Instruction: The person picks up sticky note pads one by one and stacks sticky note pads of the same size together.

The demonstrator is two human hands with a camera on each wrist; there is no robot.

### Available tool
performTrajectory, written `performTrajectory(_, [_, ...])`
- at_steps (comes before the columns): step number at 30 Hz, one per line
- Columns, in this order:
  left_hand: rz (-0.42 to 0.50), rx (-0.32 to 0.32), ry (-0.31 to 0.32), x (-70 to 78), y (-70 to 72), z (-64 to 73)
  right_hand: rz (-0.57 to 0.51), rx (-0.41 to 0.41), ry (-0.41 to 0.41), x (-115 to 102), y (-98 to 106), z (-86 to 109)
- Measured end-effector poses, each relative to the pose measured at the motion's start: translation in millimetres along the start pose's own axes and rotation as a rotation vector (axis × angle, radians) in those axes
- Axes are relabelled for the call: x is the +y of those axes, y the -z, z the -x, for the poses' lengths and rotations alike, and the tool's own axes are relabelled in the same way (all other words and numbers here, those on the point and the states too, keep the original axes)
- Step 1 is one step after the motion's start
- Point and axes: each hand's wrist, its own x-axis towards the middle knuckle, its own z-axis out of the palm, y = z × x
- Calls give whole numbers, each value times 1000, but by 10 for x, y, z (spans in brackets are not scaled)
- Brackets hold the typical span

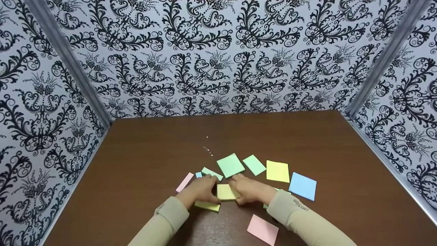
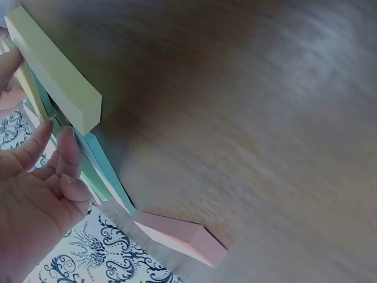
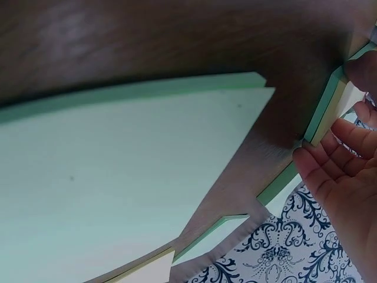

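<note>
In the middle of the table lies a small yellow sticky note pad [image 1: 226, 192], with a green layer showing along its side in the right wrist view. My right hand [image 1: 249, 189] holds its right end between thumb and fingers. At its left end my left hand [image 1: 201, 189] grips with thumb and fingertips. A narrow green pad [image 1: 211, 173] and a blue pad [image 1: 198, 174], partly covered, sit by the left fingers. Below that hand is a yellow pad [image 1: 207, 206]. Under the right wrist, a green pad [image 3: 118, 177] is mostly hidden from the head view.
Beyond the hands lie a larger green pad [image 1: 230, 165], a smaller green pad [image 1: 254, 165], a yellow square pad [image 1: 277, 171] and a blue pad [image 1: 302, 186]. Pink pads lie at left [image 1: 185, 182] and near front [image 1: 263, 229]. Patterned walls [image 1: 218, 68] enclose the brown table [image 1: 153, 143].
</note>
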Motion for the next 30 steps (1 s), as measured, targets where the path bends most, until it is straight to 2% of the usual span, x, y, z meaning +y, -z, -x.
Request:
performTrajectory(9, [-21,-3,6,32,29,5,-8,11,5,6,0,7])
performTrajectory(15, [-2,-20,43,64,47,-5,-8,8,8,-14,23,3])
performTrajectory(22, [-67,2,26,96,55,-5,10,4,-5,-4,24,-13])
performTrajectory(30, [-194,12,9,128,53,-5,-61,-28,-26,28,50,8])
